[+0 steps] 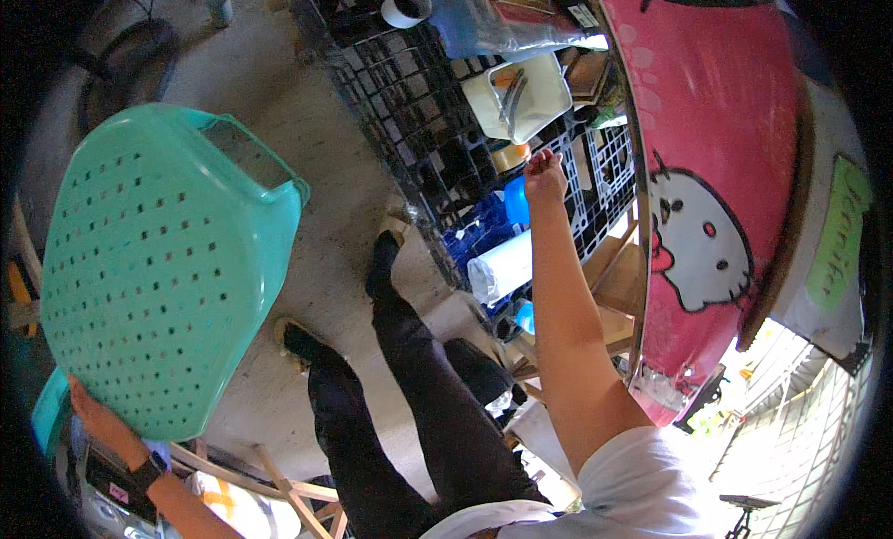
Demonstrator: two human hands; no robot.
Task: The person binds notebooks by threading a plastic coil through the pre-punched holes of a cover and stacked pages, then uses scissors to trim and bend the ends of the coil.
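Observation:
A mint-green plastic basket [158,269], its bottom dotted with square holes, is held up at the left, tilted with that underside facing me. At its lower left edge my left hand [93,418] grips the rim; some of the fingers are hidden behind the plastic. My right hand [546,176] is stretched forward over a black plastic pallet, fingers curled in and nothing visible in them. Closest to it are a roll of yellowish tape [511,157] and a cream square tub [544,100] with dark-handled tools inside.
The black grid pallet [409,102] carries a white mug [406,7], a white roll [502,267] and blue items. A pink cartoon-printed panel [716,102] rises along the right. My legs stand on a concrete floor [251,372]; wooden stool legs [288,492] are near the lower left.

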